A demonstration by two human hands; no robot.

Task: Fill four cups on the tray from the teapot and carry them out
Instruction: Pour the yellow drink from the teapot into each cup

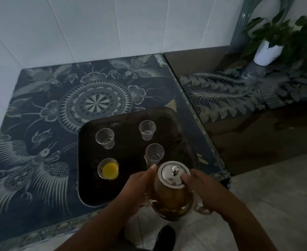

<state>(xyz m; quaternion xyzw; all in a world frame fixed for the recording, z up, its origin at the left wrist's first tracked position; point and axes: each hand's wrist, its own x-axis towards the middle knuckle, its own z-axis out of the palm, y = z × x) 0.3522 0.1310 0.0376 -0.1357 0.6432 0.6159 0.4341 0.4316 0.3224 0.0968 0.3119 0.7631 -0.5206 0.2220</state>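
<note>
A dark tray (131, 158) lies on the patterned table (40, 105) and carries several clear cups. The near-left cup (109, 169) holds yellow tea. The far-left cup (105, 138), far-right cup (147, 129) and near-right cup (154, 153) look empty. A glass teapot (170, 196) with a metal lid (173, 173) hangs over the tray's near right corner, its spout close to the near-right cup. My left hand (136, 189) lies flat against the pot's left side. My right hand (208, 191) grips the handle, one finger pressing the lid.
White tiled wall stands behind the table. To the right is a lower patterned cabinet (239, 98) with a potted plant (268, 51) at its back. Grey floor (266, 196) lies beyond the table's right edge, and my shoe (165, 236) shows below the pot.
</note>
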